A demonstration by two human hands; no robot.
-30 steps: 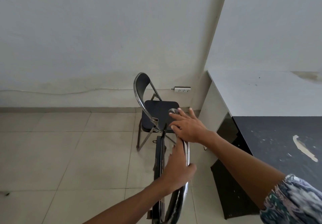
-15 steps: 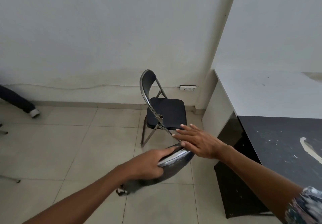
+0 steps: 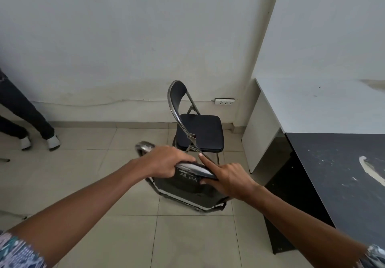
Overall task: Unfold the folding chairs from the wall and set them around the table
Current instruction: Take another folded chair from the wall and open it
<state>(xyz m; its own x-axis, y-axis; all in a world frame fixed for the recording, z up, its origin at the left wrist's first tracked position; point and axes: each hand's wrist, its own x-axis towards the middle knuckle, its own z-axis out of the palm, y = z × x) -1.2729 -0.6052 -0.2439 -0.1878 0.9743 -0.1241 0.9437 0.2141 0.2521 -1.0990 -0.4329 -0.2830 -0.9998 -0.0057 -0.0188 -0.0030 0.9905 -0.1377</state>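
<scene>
Left hand (image 3: 164, 161) closes round the chrome top rail of the held chair (image 3: 187, 186). Right hand (image 3: 227, 176) clasps the right end of its backrest, index finger straight, other fingers curled over the edge. The held chair sits low in the near centre over the floor (image 3: 83, 184); whether its seat is opened at all, cannot tell. Beyond it, an unfolded chair (image 3: 200, 134) stands near the far wall (image 3: 125, 38), seat facing right toward the white table (image 3: 312, 109). Judgement: one chair placed, one in hand to open and set down; further chairs not in view. Room: a bystander's legs (image 3: 25, 117) at far left, open tile between. On the right, the dark table (image 3: 343, 174) edge runs close to the right forearm, so swing the chair leftward.
</scene>
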